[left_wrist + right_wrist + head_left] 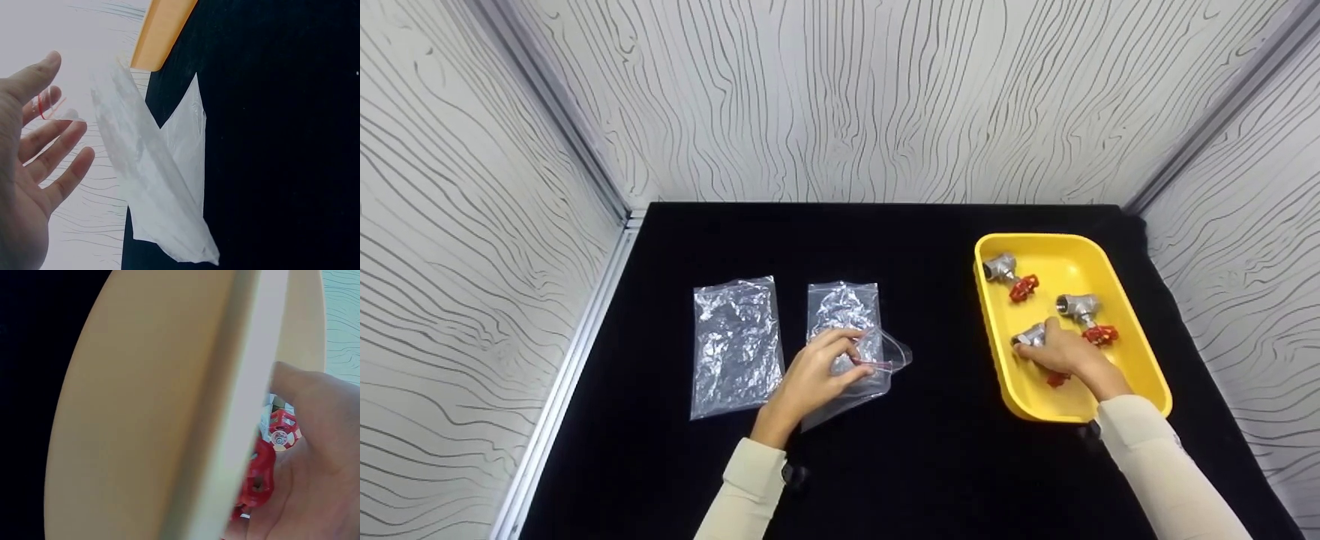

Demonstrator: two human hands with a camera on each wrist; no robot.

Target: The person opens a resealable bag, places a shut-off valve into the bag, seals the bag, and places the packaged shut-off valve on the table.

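Note:
My left hand (817, 371) holds a clear zip bag (885, 380) by its mouth, where a thin red strip shows between thumb and fingers. The mouth gapes toward the right. Under or behind it lies clear plastic (844, 304) with its top edge away from me; whether this is a separate bag cannot be told. Inside the yellow tray (1080, 409), my right hand (1069, 352) grips a metal valve (1030, 335) with a red handwheel (259, 475). The palm and tray wall hide part of this valve.
Another clear zip bag (737, 349) lies flat on the black cloth (937, 465) at left. Two more red-handled valves, one at the tray's far left (1001, 266) and another valve to the right (1080, 306), sit in the tray. Patterned white walls (840, 105) enclose the table.

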